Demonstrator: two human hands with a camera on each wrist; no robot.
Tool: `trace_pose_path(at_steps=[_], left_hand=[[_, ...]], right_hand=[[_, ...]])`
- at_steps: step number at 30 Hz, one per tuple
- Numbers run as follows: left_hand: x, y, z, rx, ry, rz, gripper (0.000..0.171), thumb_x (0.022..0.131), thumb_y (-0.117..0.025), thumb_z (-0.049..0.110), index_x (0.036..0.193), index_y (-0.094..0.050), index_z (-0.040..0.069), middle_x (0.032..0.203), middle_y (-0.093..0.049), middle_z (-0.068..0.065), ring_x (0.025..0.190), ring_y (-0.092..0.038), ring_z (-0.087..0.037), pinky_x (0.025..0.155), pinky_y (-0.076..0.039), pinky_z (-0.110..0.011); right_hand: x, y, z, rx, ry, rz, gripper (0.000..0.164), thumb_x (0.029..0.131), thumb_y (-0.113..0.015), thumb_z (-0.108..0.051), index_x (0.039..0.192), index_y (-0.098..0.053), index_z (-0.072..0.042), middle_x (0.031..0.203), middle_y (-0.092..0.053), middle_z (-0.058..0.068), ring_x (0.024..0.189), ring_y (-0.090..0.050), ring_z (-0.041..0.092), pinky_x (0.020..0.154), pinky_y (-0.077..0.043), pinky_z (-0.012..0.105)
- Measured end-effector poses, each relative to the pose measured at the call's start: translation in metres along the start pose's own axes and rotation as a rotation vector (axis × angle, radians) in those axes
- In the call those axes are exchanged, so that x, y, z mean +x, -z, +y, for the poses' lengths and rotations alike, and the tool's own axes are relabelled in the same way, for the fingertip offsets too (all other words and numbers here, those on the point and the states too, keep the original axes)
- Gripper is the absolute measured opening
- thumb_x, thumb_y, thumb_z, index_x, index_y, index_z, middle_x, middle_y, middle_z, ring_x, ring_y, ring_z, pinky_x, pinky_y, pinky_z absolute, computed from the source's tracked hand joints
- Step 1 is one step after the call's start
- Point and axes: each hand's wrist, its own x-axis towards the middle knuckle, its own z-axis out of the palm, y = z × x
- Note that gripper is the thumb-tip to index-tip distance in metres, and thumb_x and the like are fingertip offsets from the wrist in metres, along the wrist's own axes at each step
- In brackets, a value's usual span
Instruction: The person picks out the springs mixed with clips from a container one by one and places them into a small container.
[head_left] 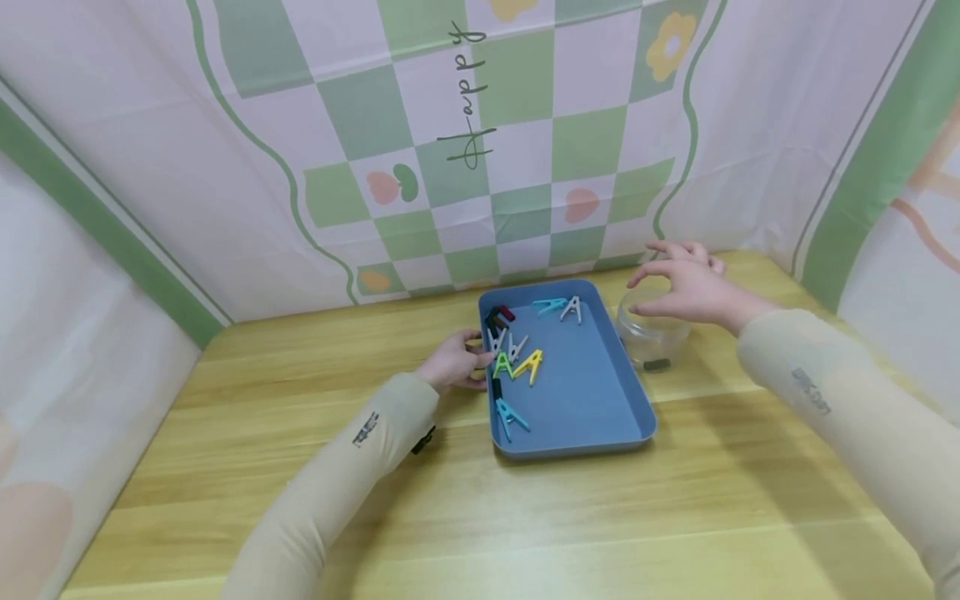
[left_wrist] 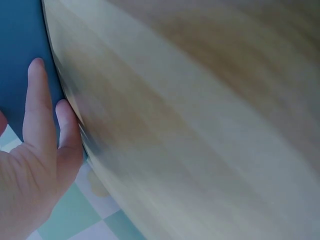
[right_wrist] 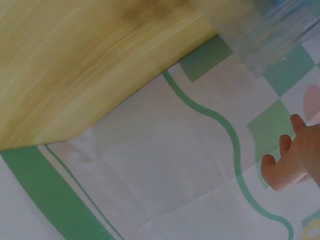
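Looks like a clip-transfer step, imo. Left hand (head_left: 456, 360)'s got fairly straight fingers against the blue tray (head_left: 588, 383) beside it, plastic clothespins (head_left: 532, 362) inside. Right hand (head_left: 693, 289)'s loosely spread, seemingly empty, by the clear plastic tub (head_left: 651, 340). Next clip probably needs that hand over the tray, pinching.

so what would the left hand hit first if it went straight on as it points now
Most likely the left side of the blue tray; the left hand seems to touch it, though depth is unclear.
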Motion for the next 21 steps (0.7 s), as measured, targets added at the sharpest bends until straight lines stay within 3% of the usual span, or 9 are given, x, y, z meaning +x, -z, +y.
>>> trace_pose_path(at_steps=[15,21], left_hand=[[-0.003,-0.001,0.0,0.0,0.0,0.004,0.057,0.095,-0.057,0.009,0.146,-0.031,0.008,0.132,-0.048,-0.02,0.099,-0.06,-0.024,0.076,-0.059,-0.035],[-0.002,0.0,0.0,-0.007,-0.008,-0.001,0.056,0.095,-0.056,0.008,0.146,-0.032,0.007,0.132,-0.049,-0.02,0.097,-0.059,-0.023,0.075,-0.059,-0.034]], right_hand=[[0.006,-0.002,-0.025,0.038,0.055,0.004,0.03,0.083,-0.07,-0.026,0.107,-0.065,-0.008,0.149,-0.026,0.025,0.132,-0.013,0.057,0.1,-0.01,0.076],[0.01,-0.008,-0.044,0.116,0.081,-0.01,0.029,0.085,-0.069,-0.024,0.108,-0.065,-0.007,0.15,-0.026,0.023,0.135,-0.012,0.052,0.105,-0.013,0.073]])
